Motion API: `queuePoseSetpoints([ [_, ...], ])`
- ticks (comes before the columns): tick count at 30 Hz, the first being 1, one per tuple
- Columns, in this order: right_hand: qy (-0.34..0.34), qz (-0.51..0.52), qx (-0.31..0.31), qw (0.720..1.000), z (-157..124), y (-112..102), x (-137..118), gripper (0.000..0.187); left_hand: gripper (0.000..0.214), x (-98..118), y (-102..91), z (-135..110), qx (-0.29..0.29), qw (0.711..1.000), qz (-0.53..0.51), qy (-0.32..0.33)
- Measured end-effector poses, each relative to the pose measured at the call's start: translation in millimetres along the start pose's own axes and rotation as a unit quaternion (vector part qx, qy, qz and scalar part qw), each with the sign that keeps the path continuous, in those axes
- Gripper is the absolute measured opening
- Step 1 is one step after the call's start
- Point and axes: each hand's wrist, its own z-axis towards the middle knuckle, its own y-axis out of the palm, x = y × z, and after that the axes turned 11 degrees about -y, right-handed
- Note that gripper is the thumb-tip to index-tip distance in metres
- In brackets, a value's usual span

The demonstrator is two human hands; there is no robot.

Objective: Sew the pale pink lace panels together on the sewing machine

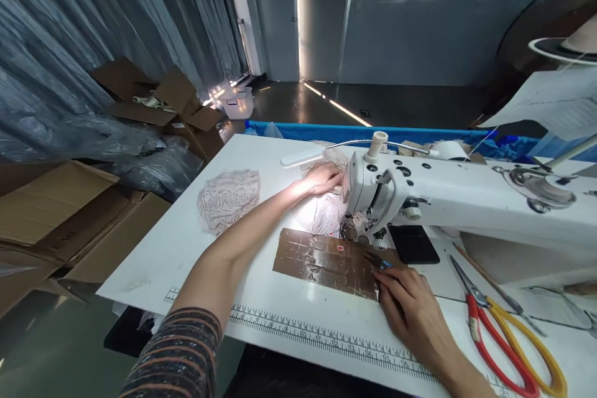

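Observation:
My left hand (323, 178) reaches behind the sewing machine's head, its fingers bent together on a pale lace fabric (325, 212). This fabric runs toward the presser foot (349, 230), and my fingertips are partly lost against the machine. In front of the needle area lies a brown taped board (321, 261). My right hand (410, 305) rests at the board's right end, with fingers closed around small thread snips (380, 262) whose dark blades point left. The snips' handles are mostly hidden. The white sewing machine (448, 189) stands to the right.
A second lace piece (229, 200) lies on the white table (140, 261), left of my forearm. Red-and-yellow-handled scissors (485, 305) and a black flat object (414, 244) are at the right. Cardboard boxes (60, 205) stand on the floor at left. A blue-edged bin (298, 130) borders the table's back.

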Motion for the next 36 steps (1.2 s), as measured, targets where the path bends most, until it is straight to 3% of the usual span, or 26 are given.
queuePoseSetpoints([
  [3, -0.005, -0.004, 0.002, 1.000, -2, 2, 1, 0.024, 0.038, 0, -7.1, -10, -0.001, 0.998, 0.023, -0.055],
  [6, -0.010, -0.016, 0.003, 1.000, -5, 4, 2, 0.021, 0.034, 12, -22.0, -34, -0.017, 0.998, 0.029, -0.055],
  [10, -0.020, -0.027, -0.002, 0.999, -9, 7, 3, 0.022, 0.029, 33, -43.8, -77, -0.038, 0.998, 0.032, -0.037],
  [13, -0.031, -0.036, 0.000, 0.999, -11, 8, 3, 0.022, 0.026, 36, -61.5, -116, -0.034, 0.998, 0.037, -0.037],
  [16, -0.041, -0.043, 0.000, 0.998, -12, 9, 4, 0.022, 0.037, 19, -83.6, -153, -0.001, 0.994, 0.051, -0.092],
  [18, -0.045, -0.046, 0.000, 0.998, -13, 10, 5, 0.022, 0.048, -4, -99.5, -175, 0.017, 0.980, 0.067, -0.184],
  [21, -0.047, -0.050, 0.000, 0.998, -17, 11, 8, 0.022, 0.056, -39, -119.1, -202, 0.031, 0.935, 0.032, -0.352],
  [23, -0.055, -0.055, -0.002, 0.997, -20, 12, 11, 0.023, 0.056, -54, -126.4, -217, 0.034, 0.918, 0.020, -0.394],
  [28, -0.082, -0.067, -0.007, 0.994, -21, 13, 17, 0.024, 0.048, -53, -123.4, -239, 0.045, 0.913, -0.011, -0.405],
  [36, -0.077, -0.077, -0.020, 0.994, -21, 11, 16, 0.023, 0.021, -41, -116.5, -235, 0.065, 0.907, -0.093, -0.405],
])
